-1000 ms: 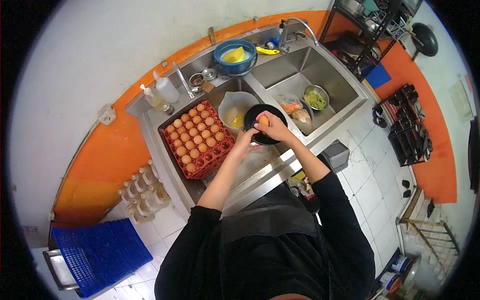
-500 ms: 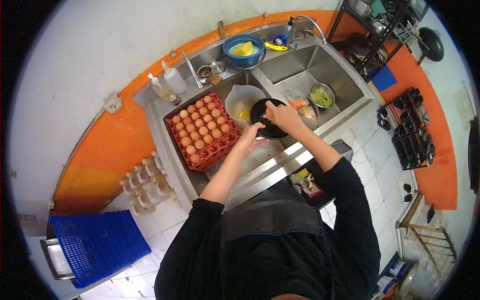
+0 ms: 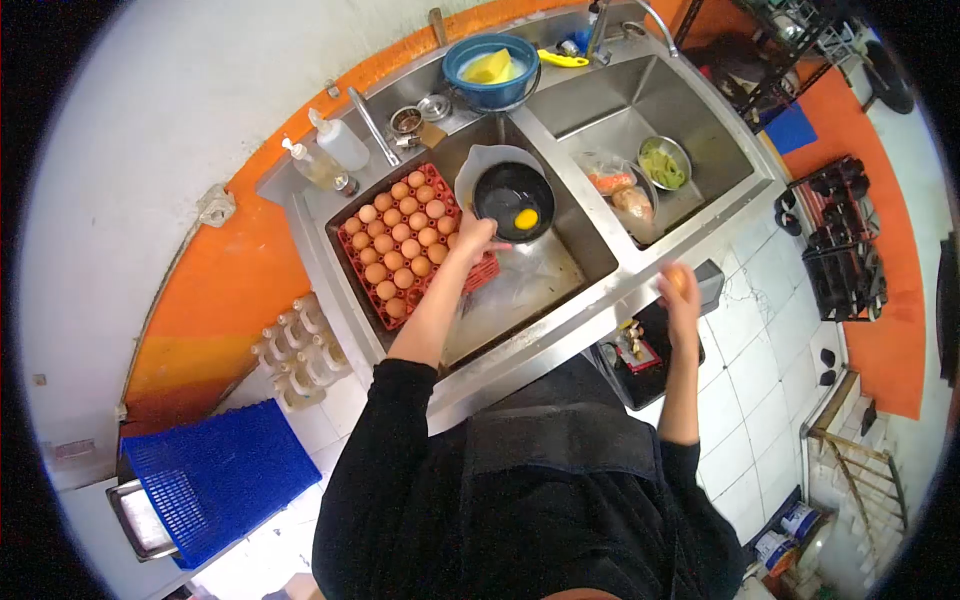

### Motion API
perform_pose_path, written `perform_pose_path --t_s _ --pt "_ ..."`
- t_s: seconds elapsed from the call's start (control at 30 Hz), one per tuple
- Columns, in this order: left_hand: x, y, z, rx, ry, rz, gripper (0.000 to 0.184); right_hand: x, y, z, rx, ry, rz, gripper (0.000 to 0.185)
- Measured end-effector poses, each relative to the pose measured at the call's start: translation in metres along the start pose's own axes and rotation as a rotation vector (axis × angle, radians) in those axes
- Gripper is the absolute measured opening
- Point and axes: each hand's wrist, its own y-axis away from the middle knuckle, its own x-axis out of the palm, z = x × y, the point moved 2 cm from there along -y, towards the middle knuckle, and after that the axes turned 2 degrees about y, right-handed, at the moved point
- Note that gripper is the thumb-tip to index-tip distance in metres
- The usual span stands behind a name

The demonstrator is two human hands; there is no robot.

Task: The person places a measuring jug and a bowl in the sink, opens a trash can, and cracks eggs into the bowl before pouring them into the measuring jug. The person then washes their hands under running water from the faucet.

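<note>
My left hand [image 3: 474, 240] grips the near rim of a black bowl [image 3: 507, 192], which has a raw egg with a whole yellow yolk [image 3: 526, 218] in it. The bowl is over a translucent white pitcher [image 3: 482, 158], covering most of its mouth. Out past the sink's front edge, my right hand [image 3: 684, 308] is closed around a brown eggshell [image 3: 676, 276], partly hidden by the fingers. Below and left of that hand is a black bin [image 3: 683, 352] with scraps inside. Brown eggs [image 3: 401, 232] fill much of a red tray stack [image 3: 484, 273] beside my left hand.
The right basin [image 3: 590, 130] holds a bowl of green slices [image 3: 663, 162] and bagged food [image 3: 628, 196]. A blue bucket [image 3: 492, 92] with a yellow sponge, pump bottles [image 3: 318, 166] and a faucet [image 3: 374, 126] line the back ledge.
My right hand has left the bowl and swung right and toward me with the eggshell. The bowl has shifted slightly up and left in my left hand, and the yolk now shows.
</note>
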Motion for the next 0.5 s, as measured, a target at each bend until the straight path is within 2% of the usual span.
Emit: perform_pose_path --t_s 0.03,0.1,0.17,0.2,0.3,0.37,0.4,0.43,0.47,0.5 --pt "-0.004 -0.009 -0.002 0.08 -0.041 -0.048 0.064 -0.028 0.016 -0.027 0.109 -0.041 -0.036 0.031" --pt "-0.015 -0.03 -0.008 0.247 -0.122 -0.148 0.063 -0.08 0.032 -0.12 -0.076 0.315 -0.221 0.033" --pt "-0.042 -0.085 0.008 0.871 -0.807 -0.288 0.069 -0.088 0.055 -0.13 0.103 0.609 -0.258 0.046" --pt "-0.04 -0.086 0.0 0.897 -0.877 -0.254 0.07 -0.091 0.06 -0.151 0.061 0.929 -0.245 0.053" --pt "-0.03 -0.081 -0.023 0.845 -1.12 -0.095 0.072 -0.056 0.049 -0.086 -0.307 1.064 -0.396 0.049" --pt "-0.028 -0.078 -0.029 0.805 -1.352 0.023 0.07 0.009 0.041 -0.027 -0.179 0.652 -0.222 0.045" --pt "-0.022 -0.079 -0.034 0.802 -1.458 0.082 0.069 0.058 0.047 0.014 -0.179 0.646 -0.132 0.034" --pt "-0.02 -0.077 -0.038 0.804 -1.45 0.078 0.07 0.109 0.054 0.022 -0.199 0.341 0.043 0.025" --pt "-0.02 -0.074 -0.041 0.806 -1.443 0.07 0.071 0.163 0.055 -0.004 -0.476 0.345 0.184 0.026" --pt "-0.021 -0.07 -0.046 0.81 -1.437 0.058 0.072 0.218 0.064 0.008 -0.459 0.175 0.411 0.029"
